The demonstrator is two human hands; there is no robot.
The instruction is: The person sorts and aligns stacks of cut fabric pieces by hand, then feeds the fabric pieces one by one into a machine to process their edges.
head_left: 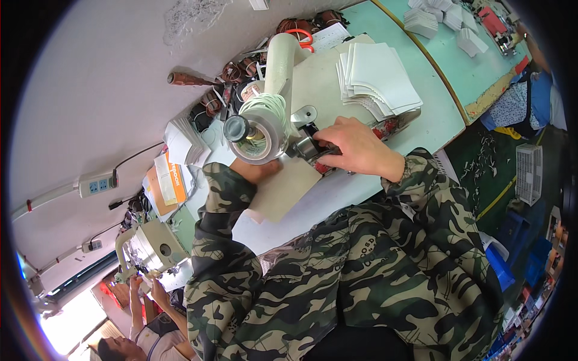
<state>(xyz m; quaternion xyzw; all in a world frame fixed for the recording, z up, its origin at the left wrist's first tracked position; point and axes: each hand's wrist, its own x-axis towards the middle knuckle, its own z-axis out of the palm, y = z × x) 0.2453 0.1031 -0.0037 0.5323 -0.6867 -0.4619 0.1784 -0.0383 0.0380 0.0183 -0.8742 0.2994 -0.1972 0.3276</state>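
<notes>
A cream sewing machine stands in front of me, with a round wheel-like end holding wound pale green cord and a dark knob. My right hand is at the machine's small metal mechanism, thumb and fingers curled against it; what lies between them is hidden. My left hand reaches in below the round end, its fingers mostly covered by the machine. Beside it, a flat tan piece extends toward me over the white tabletop. Right of the machine lies a fanned stack of white pieces.
Red-handled scissors, a wooden-handled tool and cord coils crowd the back edge. More white pieces lie at left. Another person works at a second machine. A white plastic crate is on the floor at right.
</notes>
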